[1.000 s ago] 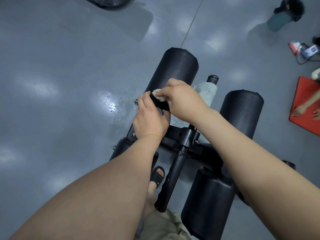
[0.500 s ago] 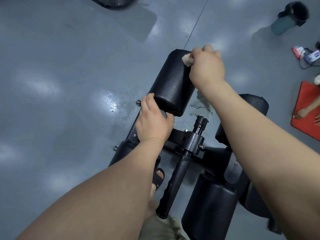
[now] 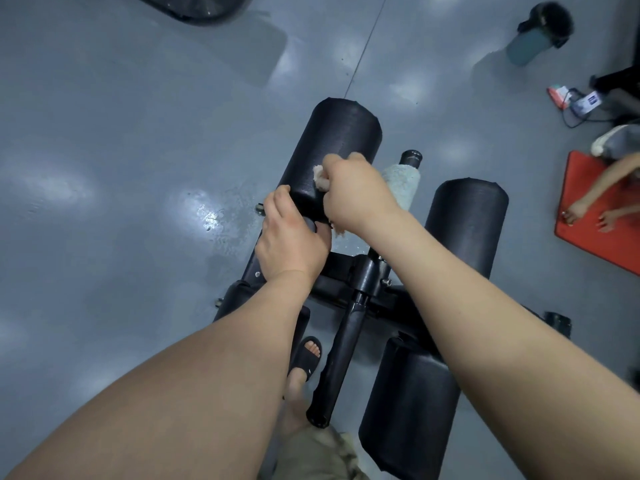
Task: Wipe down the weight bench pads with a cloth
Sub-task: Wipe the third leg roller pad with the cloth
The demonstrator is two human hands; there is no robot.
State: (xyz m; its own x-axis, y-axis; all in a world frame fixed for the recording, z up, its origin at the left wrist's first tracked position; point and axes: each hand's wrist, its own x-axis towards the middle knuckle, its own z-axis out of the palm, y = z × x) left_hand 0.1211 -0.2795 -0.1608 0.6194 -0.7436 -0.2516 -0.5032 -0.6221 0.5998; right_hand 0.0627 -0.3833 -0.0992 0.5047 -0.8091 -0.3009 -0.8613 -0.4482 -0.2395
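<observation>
Black vinyl roller pad (image 3: pixel 334 157) gets scrubbed near its lower end by the right hand (image 3: pixel 356 195) fisted around the cloth (image 3: pixel 320 180), left hand (image 3: pixel 291 244) clamping the pad's end, which could spin if that grip slackens.

A glossy grey-blue painted floor (image 3: pixel 121 161) fills the view, dotted with soft white reflections of overhead lights. A thin dark seam (image 3: pixel 367 43) runs across it toward the top edge. A teal cylindrical bottle with a black lid (image 3: pixel 535 38) stands at upper right. A red rectangular mat (image 3: pixel 595 230) lies along the right edge, near a tangle of black cable (image 3: pixel 575 114).
</observation>
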